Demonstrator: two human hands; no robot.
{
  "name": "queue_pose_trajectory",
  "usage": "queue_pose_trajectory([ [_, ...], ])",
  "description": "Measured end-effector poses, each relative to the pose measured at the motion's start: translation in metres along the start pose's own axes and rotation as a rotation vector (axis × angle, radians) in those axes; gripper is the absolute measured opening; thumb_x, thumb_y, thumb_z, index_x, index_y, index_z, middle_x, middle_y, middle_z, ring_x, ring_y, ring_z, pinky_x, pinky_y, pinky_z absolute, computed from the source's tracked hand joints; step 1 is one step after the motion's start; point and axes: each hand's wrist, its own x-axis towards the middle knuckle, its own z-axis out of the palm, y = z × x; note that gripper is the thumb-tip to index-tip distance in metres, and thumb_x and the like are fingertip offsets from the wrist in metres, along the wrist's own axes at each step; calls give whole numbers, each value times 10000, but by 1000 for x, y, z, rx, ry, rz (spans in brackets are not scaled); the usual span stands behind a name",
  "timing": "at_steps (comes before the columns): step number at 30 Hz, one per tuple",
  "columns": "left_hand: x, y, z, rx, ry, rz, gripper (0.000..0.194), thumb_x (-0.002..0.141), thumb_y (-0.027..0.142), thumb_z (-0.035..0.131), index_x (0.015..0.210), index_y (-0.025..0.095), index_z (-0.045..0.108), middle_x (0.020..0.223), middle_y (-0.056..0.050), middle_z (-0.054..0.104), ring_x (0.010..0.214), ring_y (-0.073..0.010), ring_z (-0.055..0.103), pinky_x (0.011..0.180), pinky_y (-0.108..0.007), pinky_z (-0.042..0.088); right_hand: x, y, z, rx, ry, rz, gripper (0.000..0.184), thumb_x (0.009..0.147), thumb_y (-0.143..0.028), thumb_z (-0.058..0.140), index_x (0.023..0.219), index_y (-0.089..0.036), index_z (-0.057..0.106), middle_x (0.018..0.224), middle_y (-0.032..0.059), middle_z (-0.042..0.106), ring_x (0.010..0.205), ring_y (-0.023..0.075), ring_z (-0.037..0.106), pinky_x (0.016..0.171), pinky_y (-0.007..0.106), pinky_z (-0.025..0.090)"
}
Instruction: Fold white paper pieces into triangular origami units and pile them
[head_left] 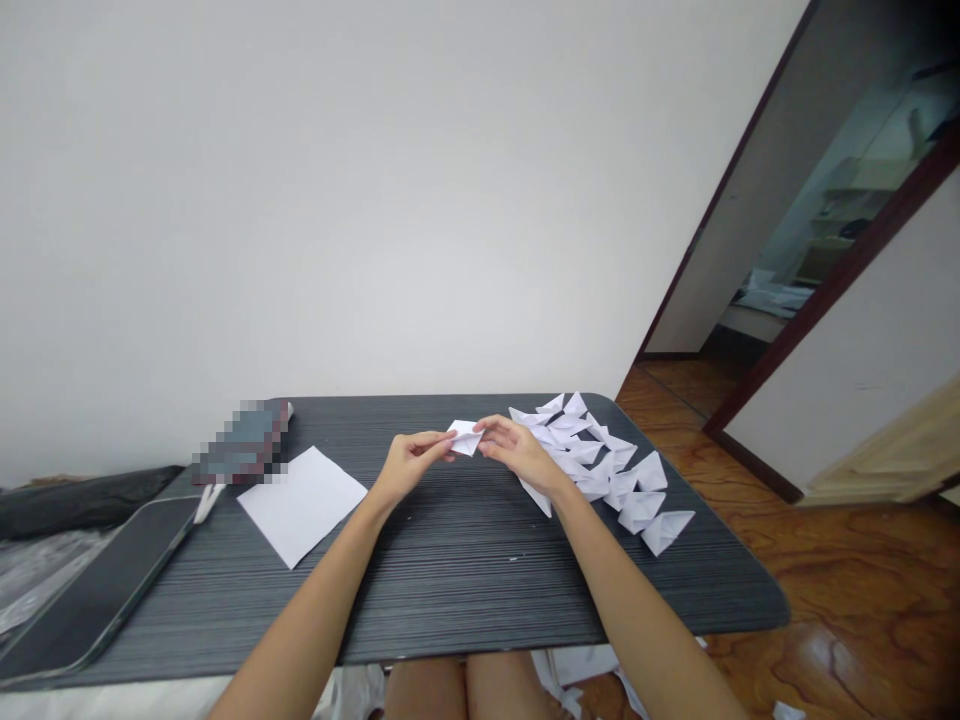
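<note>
Head view, and I see a person sitting at a dark, grained table (pixel 450 590), both forearms stretched over it, with a small white folded paper (pixel 466 437) between the two hands, over the far middle part of the tabletop. The left hand (pixel 420 453) pinches its left edge, thumb against fingers. The right hand (pixel 517 450) has its fingers bent close round the right side, thumb and fingertips narrow on the paper. From here I cannot tell whether the paper's underside touches the table.

Just beyond the right hand, a cluster of folded white paper pieces (pixel 637 510) spreads over the right side of the tabletop, many overlapping, with pointed corners turned several ways. On the left lies a flat white sheet (pixel 304 505), set cornerwise, one corner near the left forearm. Next to it, at the far left, is an object blurred into blocks (pixel 244 440); a white cable (pixel 208 503) shows below it, and a dark flat device (pixel 105 595) lies along the left edge. Behind the table stands a pale wall (pixel 450 200); to the right, brown wood-patterned flooring (pixel 847 580) runs toward a doorway
</note>
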Motion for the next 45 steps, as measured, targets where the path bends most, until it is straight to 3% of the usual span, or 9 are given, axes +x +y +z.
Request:
queue_pose_trajectory([
  [4, 0, 0, 2, 15, 20, 15, 270, 690, 307, 596, 877, 128, 673, 896, -72, 671, 648, -171, 629, 677, -299, 507, 0, -3, -3, -51, 109, 1, 168, 652, -239, 621, 798, -171, 571, 810, 7, 575, 712, 98, 548, 656, 224, 424],
  [8, -1, -1, 5, 12, 14, 49, 275, 714, 310, 574, 896, 127, 668, 867, -66, 678, 650, -170, 630, 675, -295, 512, 1, -2, -1, -54, 107, -4, 152, 615, -217, 653, 744, -162, 595, 747, 3, 601, 676, 103, 558, 658, 241, 433],
  [14, -1, -2, 12, -44, 90, 40, 268, 709, 317, 577, 864, 121, 675, 828, -65, 683, 589, -159, 625, 608, -280, 526, 3, 0, 2, -78, 216, -18, 149, 576, -229, 683, 638, -151, 572, 584, -14, 595, 492, 90, 527, 493, 226, 415],
  [25, -2, 0, 15, -129, 198, 5, 240, 645, 294, 639, 800, 117, 683, 815, -65, 682, 608, -166, 631, 610, -297, 543, 0, 1, 0, -134, 216, -90, 132, 604, -220, 668, 597, -144, 560, 647, 14, 606, 545, 100, 547, 555, 247, 445],
  [30, -2, -4, 16, -75, 228, 49, 210, 654, 302, 630, 755, 125, 680, 765, -54, 681, 664, -177, 627, 639, -294, 531, 0, 0, 5, -58, 253, -55, 196, 598, -265, 677, 567, -146, 524, 717, 31, 621, 573, 101, 549, 563, 250, 451],
  [35, -2, -9, 19, -23, 223, 53, 196, 682, 295, 606, 753, 123, 669, 729, -52, 676, 654, -168, 620, 655, -283, 514, 3, 6, 6, -12, 349, -19, 233, 569, -284, 697, 560, -153, 505, 629, 13, 612, 525, 91, 528, 519, 232, 436],
  [38, -1, -10, 21, -48, 248, 42, 189, 687, 290, 600, 739, 116, 654, 701, -48, 666, 618, -154, 612, 627, -270, 511, 2, 5, 6, -30, 327, -2, 198, 563, -274, 698, 606, -153, 546, 611, 0, 606, 526, 93, 529, 517, 228, 432],
  [42, -1, -8, 21, -66, 152, 98, 184, 706, 276, 583, 784, 119, 639, 701, -37, 641, 561, -121, 585, 573, -243, 495, 1, 4, 9, -85, 225, 7, 202, 583, -260, 678, 745, -151, 625, 702, 20, 630, 612, 119, 560, 584, 252, 449],
  [45, -3, -6, 21, -22, 28, 152, 233, 720, 285, 570, 881, 132, 641, 753, -47, 632, 554, -114, 572, 542, -235, 479, 1, 7, 9, -145, 200, -70, 155, 615, -261, 653, 727, -154, 640, 717, 33, 623, 666, 142, 565, 620, 269, 452],
])
